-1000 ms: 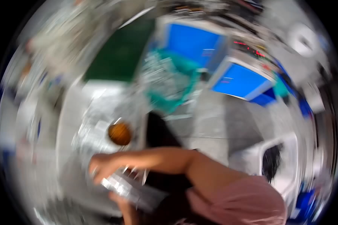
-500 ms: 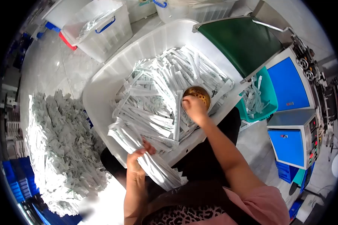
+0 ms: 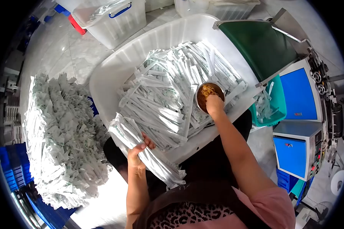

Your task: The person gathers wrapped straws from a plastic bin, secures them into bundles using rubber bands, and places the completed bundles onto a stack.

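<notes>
My left hand (image 3: 139,150) is wrapped round a bundle of long, thin, white paper-wrapped sticks (image 3: 153,162), which slants over the near left edge of a large white plastic tub (image 3: 107,72). Inside the tub lies a loose heap of the same slim packets (image 3: 160,103). A round metal bowl (image 3: 198,100) rests on the heap toward its right side, with tan rubber bands (image 3: 208,91) in it. My right hand (image 3: 215,105) reaches into this bowl, fingertips closed among the bands. Part of the fingers is hidden.
At the left stands a tall pile of white packets (image 3: 61,141). A green conveyor belt (image 3: 258,47) overhangs the tub's far right edge, beside a teal basket (image 3: 279,101) and a machine with blue panels (image 3: 292,152). White lidded bins (image 3: 116,28) stand behind.
My right hand has moved from the bowl's left side deeper into the rubber bands. The left hand still grips the bundle. The whole view has shifted slightly.
</notes>
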Motion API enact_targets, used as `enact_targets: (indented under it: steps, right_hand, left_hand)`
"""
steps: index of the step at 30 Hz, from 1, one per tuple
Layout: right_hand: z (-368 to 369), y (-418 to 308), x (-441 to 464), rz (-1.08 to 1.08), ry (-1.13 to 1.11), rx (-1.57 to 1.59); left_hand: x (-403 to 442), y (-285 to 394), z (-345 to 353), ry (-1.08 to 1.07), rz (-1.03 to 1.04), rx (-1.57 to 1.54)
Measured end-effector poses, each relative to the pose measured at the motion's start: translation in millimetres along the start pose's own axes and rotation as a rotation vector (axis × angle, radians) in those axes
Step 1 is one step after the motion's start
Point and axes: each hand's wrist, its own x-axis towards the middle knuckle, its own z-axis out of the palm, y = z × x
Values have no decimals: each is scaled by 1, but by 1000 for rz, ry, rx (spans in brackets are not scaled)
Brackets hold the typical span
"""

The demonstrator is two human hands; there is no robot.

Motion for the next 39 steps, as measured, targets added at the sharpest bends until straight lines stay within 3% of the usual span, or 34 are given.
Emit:
enact_targets:
  steps: [3,9,14,17,18,19,23,28,30,32,33,34,35,36,37,39]
  right_hand:
    - [4,6,9,-71,-34,-60]
    - [-21,12,-4,-157,23,116]
    - [-46,-8,-28,-347,309,628]
    - [-87,-62,-84,-537,21,1069]
    - [-102,-77,-101,-570,-36,1054]
    - [-109,-85,-111,-659,-36,999]
    - [-110,-96,-120,-676,-33,1043]
    - [-86,-93,-75,-928,229,558]
    - [-34,-91,2,-469,-192,1290]
    - [-39,-85,4,-768,102,995]
    - [-72,-92,-29,-663,-28,1261]
    - [-77,-76,-34,-570,40,773]
    - [-116,-84,-79,-485,-251,968]
    - [-105,-79,-94,-712,-688,1773]
    - [-107,-75,-106,-664,-827,1777]
    - [-116,-85,-123,-386,-1042,2295]
  left_hand:
    - [5,-1,10,12,10,-8]
    - [4,-5,26,-49,47,101]
    - [2,-11,25,-43,-88,149]
    - [3,-10,44,-18,-100,321]
    - [8,-13,52,13,-114,388]
    - [9,-13,57,-92,36,359]
    - [6,-5,62,-149,127,377]
    - [-12,-7,59,-162,107,325]
    - [-26,-6,66,-365,-53,109]
    - [-24,-17,56,-445,-106,27]
    - [-19,-18,44,-473,-122,-12]
    - [-22,-16,36,-362,-109,-46]
    - [-22,-14,25,-450,-103,-121]
    - [-15,-18,12,-504,-102,-188]
    - [-13,-23,4,-552,-105,-262]
    - [-5,-37,0,-642,-101,-309]
